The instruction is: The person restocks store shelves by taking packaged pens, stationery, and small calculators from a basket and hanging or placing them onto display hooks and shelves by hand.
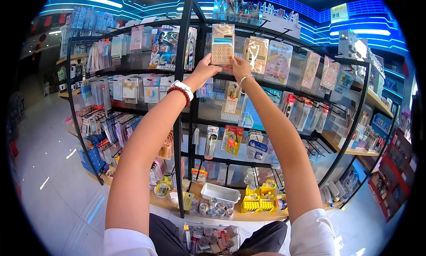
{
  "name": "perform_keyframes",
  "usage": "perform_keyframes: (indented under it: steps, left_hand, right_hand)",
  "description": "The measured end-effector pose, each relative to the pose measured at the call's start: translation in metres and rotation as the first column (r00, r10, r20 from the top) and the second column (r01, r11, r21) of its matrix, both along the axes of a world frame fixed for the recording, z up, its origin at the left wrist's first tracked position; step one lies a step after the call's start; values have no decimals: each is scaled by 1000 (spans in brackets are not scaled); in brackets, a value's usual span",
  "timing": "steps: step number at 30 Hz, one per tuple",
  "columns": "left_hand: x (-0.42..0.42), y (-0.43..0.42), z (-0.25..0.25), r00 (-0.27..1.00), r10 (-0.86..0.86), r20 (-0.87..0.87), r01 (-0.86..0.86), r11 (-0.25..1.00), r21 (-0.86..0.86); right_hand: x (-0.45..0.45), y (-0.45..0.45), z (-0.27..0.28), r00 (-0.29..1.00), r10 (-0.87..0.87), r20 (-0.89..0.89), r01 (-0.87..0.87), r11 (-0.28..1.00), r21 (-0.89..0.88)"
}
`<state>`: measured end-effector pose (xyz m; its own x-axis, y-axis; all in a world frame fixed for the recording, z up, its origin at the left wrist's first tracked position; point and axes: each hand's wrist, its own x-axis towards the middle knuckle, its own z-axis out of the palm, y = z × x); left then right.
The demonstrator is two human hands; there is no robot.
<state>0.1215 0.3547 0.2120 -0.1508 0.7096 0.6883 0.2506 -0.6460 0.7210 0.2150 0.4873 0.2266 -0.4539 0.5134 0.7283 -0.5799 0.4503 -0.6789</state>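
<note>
Both arms reach up to a beige packaged calculator [222, 47] near the top of the rack. My left hand [205, 70] is closed on the package's lower left edge, with a white watch and a red bead bracelet on the wrist. At the lower right corner, my right hand [240, 66] pinches the same package; a thin bracelet circles that wrist. Just to the right hangs another packaged calculator [256, 52], followed by a pastel package [278, 62].
A black-framed rack [178, 123] carries hanging packages on several levels. Its wooden bottom shelf holds a white basket [220, 193] and yellow boxes [258, 204]. Between my knees sits a clear bin [211, 238] of small items. A red shelf [390, 176] stands far right.
</note>
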Motion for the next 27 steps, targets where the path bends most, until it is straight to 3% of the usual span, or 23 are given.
perform_keyframes:
  steps: [17, 19, 20, 21, 27]
  left_hand:
    - [2, -6, 5, 999, 26, -32, -28, 997, -71]
    - [7, -10, 1, 995, 95, -31, -97, 993, -66]
    - [4, -1, -5, 968, 251, 0, -251, 967, -38]
    - [7, -3, -9, 967, 256, -1, -256, 965, -49]
    - [41, -40, -57, 917, 363, -166, -384, 917, -112]
  right_hand:
    - [5, -7, 12, 999, -34, 18, 35, 996, -79]
    - [3, -7, 11, 997, -63, 45, 67, 994, -86]
    - [2, -6, 14, 990, -118, 77, 123, 990, -66]
    - [-2, 4, 16, 979, -171, 111, 177, 983, -47]
    - [-20, 20, 27, 989, -21, 149, 60, 962, -267]
